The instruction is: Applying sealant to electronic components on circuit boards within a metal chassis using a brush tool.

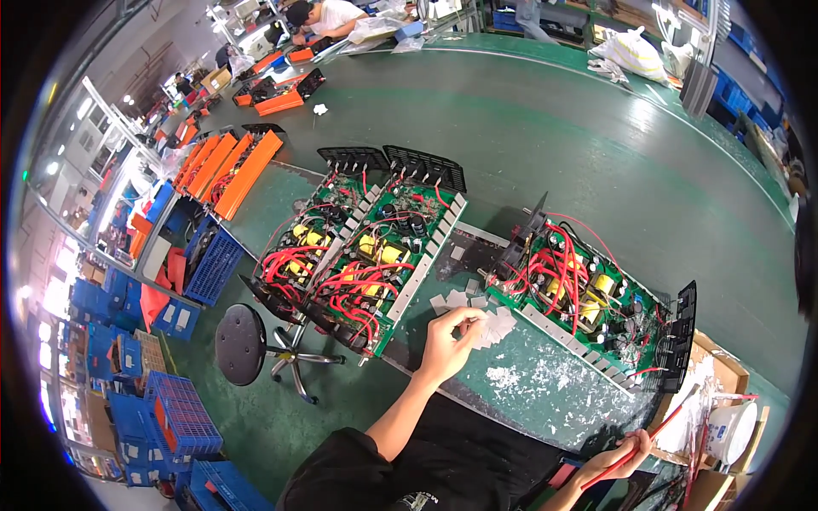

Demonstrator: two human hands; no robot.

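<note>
My left hand (447, 347) reaches over a loose pile of small thin grey square pads (498, 330) on the bench. Its thumb and forefinger are pinched together on a pad at the pile's edge; whether that pad is lifted off the others I cannot tell. Low at the right, my right hand (620, 457) is closed around a thin red stick (667, 423) that slants up to the right. Just beyond the pads lies a green circuit board assembly (579, 294) with red wires, yellow-wrapped coils, a silvery side strip and black end panels.
Two similar board assemblies (375, 247) stand left of my left hand. White flakes (545, 375) are scattered on the bench. A white tub (731, 430) sits by a cardboard tray at right. Orange-cased units (247, 175), a black stool (240, 343) and blue crates (183, 409) are leftward. A person works far off.
</note>
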